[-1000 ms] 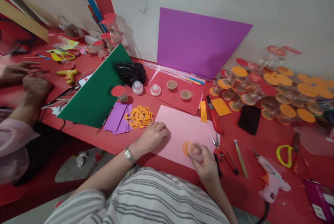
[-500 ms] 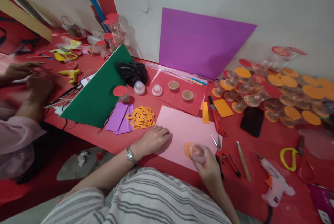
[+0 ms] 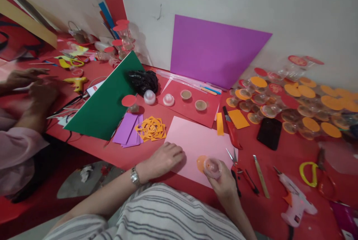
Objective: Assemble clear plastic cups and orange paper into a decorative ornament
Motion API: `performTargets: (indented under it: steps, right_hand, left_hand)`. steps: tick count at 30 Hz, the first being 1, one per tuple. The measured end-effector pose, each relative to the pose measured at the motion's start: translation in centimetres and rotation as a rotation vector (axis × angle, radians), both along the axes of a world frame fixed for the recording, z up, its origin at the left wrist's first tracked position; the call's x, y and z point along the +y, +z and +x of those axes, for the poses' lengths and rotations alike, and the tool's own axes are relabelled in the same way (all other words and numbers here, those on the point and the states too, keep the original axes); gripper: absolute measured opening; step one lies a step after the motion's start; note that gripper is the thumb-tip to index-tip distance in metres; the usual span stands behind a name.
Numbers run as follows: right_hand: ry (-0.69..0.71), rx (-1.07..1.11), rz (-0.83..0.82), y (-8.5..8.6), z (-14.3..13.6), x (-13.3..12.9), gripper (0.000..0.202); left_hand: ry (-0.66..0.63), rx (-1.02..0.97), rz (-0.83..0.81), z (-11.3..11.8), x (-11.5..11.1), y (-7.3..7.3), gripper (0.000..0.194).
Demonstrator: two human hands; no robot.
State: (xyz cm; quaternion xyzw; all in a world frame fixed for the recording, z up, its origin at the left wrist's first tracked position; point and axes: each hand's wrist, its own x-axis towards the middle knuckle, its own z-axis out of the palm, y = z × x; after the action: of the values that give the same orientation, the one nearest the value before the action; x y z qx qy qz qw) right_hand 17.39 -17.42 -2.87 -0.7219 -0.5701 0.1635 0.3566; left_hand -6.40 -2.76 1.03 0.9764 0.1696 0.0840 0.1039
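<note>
My right hand (image 3: 223,182) is closed round a clear plastic cup-like piece (image 3: 213,167) with an orange paper disc (image 3: 201,163) at its far left side. It is held over the front right part of a pink sheet (image 3: 190,141). My left hand (image 3: 165,158) lies palm down on the left edge of that sheet, fingers stretched and holding nothing. Beside it are orange cut-paper strips (image 3: 152,128) in a flower-like heap and purple paper pieces (image 3: 124,130). Red-handled scissors or snips (image 3: 237,167) lie just right of my right hand.
Right of me lie a utility knife (image 3: 232,130), a black phone-like slab (image 3: 269,133) and a pink glue gun (image 3: 298,199). Behind them crowd several clear cups with orange discs (image 3: 310,124). A green board (image 3: 106,109) leans at left; beyond it are another person's hands (image 3: 36,87).
The view has shifted slightly, so the far things sit a little lower. My hands keep nearly the same pose, and the plastic piece stays in my right hand.
</note>
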Motion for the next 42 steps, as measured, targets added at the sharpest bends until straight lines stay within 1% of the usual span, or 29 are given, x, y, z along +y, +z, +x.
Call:
performTargets:
  steps: [1, 2, 4, 8, 10, 12, 14, 17, 19, 21, 23, 25, 28, 30, 32, 35, 39, 42]
  right_hand:
    - [0.001, -0.003, -0.001, 0.0, 0.0, 0.1, 0.028]
    - [0.002, -0.005, -0.002, 0.0, -0.1, 0.2, 0.028]
    - [0.008, -0.008, -0.005, 0.0, -0.3, 1.0, 0.030]
    - [0.007, -0.005, -0.009, -0.3, -0.8, 4.2, 0.031]
    - [-0.022, -0.005, -0.002, -0.5, -0.5, 6.0, 0.033]
    - [-0.067, -0.015, 0.007, -0.6, 0.3, 7.0, 0.036]
    - [-0.113, -0.035, 0.009, -0.6, 1.3, 6.8, 0.040]
    - [-0.153, -0.069, 0.006, -0.7, 1.8, 4.6, 0.041]
    - [-0.146, -0.084, 0.007, -0.7, 1.0, 3.0, 0.040]
    - [-0.113, -0.083, 0.009, -0.7, -0.4, 2.1, 0.033]
    - [-0.065, -0.075, 0.009, -0.8, -1.7, 2.5, 0.028]
    - [-0.034, -0.069, 0.018, -0.8, -2.3, 3.9, 0.028]
    - [-0.047, -0.058, 0.033, -0.8, -1.5, 6.4, 0.033]
    - [-0.089, -0.052, 0.042, -0.8, -0.5, 7.2, 0.038]
    - [-0.128, -0.045, 0.044, -0.8, 0.5, 7.0, 0.041]
    - [-0.154, -0.035, 0.022, -0.8, 1.3, 5.5, 0.045]
    - [-0.147, -0.009, -0.023, -0.4, 1.8, 3.7, 0.055]
    - [-0.128, 0.023, -0.045, 0.0, 1.9, 3.1, 0.062]
  left_hand:
    - [-0.063, -0.011, -0.029, 0.4, -0.4, -0.1, 0.021]
    - [-0.101, -0.022, -0.054, 0.8, -0.7, -0.1, 0.017]
    - [-0.133, -0.028, -0.096, 1.1, -1.0, -0.3, 0.012]
    - [-0.116, -0.036, -0.145, 1.2, -0.6, -0.7, 0.008]
    - [-0.098, -0.054, -0.169, 1.1, -0.5, -0.9, 0.007]
    - [-0.076, -0.069, -0.197, 1.2, -0.6, -1.1, 0.007]
    - [-0.053, -0.080, -0.223, 1.2, -0.8, -1.4, 0.007]
    - [-0.021, -0.100, -0.242, 1.2, -1.0, -1.8, 0.006]
    - [-0.013, -0.102, -0.242, 1.2, -1.1, -1.9, 0.006]
    - [-0.018, -0.094, -0.237, 1.2, -1.0, -1.8, 0.009]
    - [-0.026, -0.084, -0.231, 1.2, -0.9, -1.8, 0.010]
    - [-0.023, -0.080, -0.223, 1.2, -0.9, -1.9, 0.012]
    - [-0.010, -0.084, -0.211, 1.2, -1.0, -2.1, 0.013]
    - [-0.003, -0.087, -0.204, 1.2, -1.1, -2.3, 0.011]
    - [0.008, -0.087, -0.204, 1.2, -1.3, -2.4, 0.010]
    - [0.014, -0.076, -0.208, 1.2, -1.4, -2.3, 0.010]
    - [0.012, -0.062, -0.183, 1.6, -1.5, -2.1, 0.012]
    - [0.016, -0.075, -0.135, 2.0, -1.5, -2.0, 0.013]
